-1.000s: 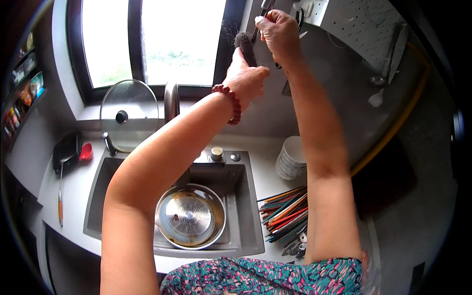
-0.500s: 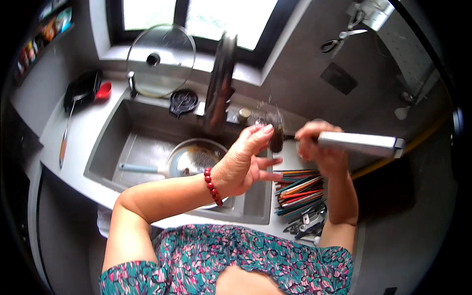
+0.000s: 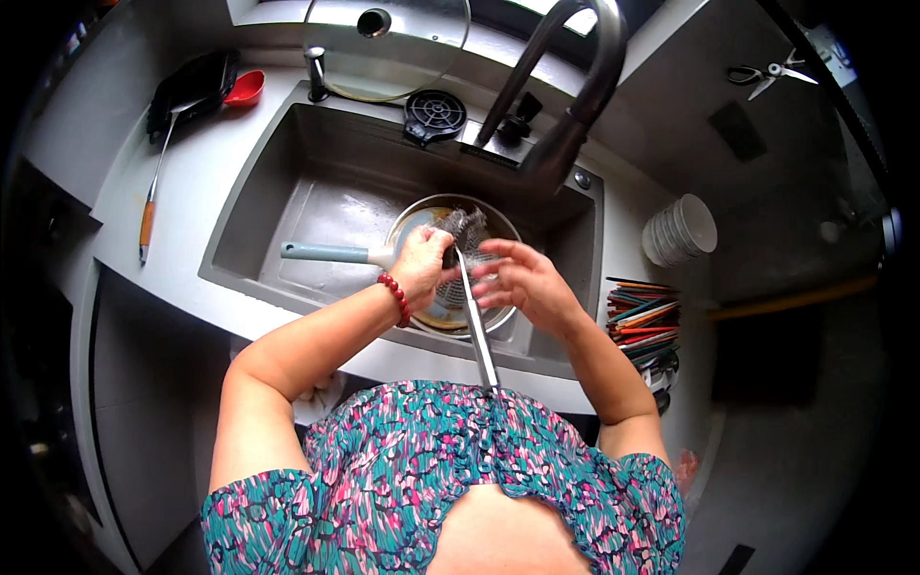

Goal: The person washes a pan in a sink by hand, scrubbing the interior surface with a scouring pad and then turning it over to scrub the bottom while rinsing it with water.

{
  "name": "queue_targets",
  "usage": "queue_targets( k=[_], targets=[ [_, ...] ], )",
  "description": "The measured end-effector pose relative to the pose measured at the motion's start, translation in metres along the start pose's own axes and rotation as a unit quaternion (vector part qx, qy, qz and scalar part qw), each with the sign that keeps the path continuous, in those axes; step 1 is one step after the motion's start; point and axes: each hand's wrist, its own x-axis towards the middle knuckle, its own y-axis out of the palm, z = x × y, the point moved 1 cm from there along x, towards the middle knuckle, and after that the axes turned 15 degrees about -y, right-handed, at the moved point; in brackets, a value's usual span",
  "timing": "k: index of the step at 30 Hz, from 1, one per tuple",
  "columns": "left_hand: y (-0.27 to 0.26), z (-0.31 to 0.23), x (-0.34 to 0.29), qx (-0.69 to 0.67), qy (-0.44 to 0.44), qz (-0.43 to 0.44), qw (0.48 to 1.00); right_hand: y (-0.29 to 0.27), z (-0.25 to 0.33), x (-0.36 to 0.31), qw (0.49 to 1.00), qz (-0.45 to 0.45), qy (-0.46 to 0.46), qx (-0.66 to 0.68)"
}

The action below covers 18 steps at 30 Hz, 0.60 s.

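Observation:
My left hand (image 3: 423, 257), with a red bead bracelet at its wrist, pinches a wire scrubber (image 3: 468, 230) near its grey, mesh-like head. The scrubber's long silver handle (image 3: 481, 343) slants down toward my shirt. Just right of the handle is my right hand (image 3: 522, 278), its fingers spread, slightly blurred and holding nothing. Both hands are over a frying pan (image 3: 439, 324) with a light blue handle (image 3: 326, 253). This pan lies in the grey sink (image 3: 316, 192), and the hands and scrubber hide part of its inside.
A dark curved faucet (image 3: 575, 125) rises behind the sink. Bundled chopsticks (image 3: 644, 314) and stacked white bowls (image 3: 678, 230) are at the right. A red ladle (image 3: 246, 89) and a wooden-handled utensil (image 3: 149, 216) lie on the left counter. A glass lid (image 3: 422, 43) leans at the back.
The scrubber has come down from beside the faucet to over the pan, its handle swinging from rightward to toward me. My right hand has let go of the handle. The view has shifted.

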Motion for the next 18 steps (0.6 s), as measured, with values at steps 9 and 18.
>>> queue_targets(
  k=[9, 18],
  targets=[
    [-0.057, -0.026, 0.034, 0.05, 0.049, -0.039, 0.997, 0.036, -0.061, 0.117, 0.993, -0.003, 0.047, -0.105],
    [-0.101, -0.115, -0.004, 0.195, 0.024, -0.03, 0.98, 0.05, -0.072, 0.189, 0.997, 0.015, 0.052, 0.059]
  ],
)
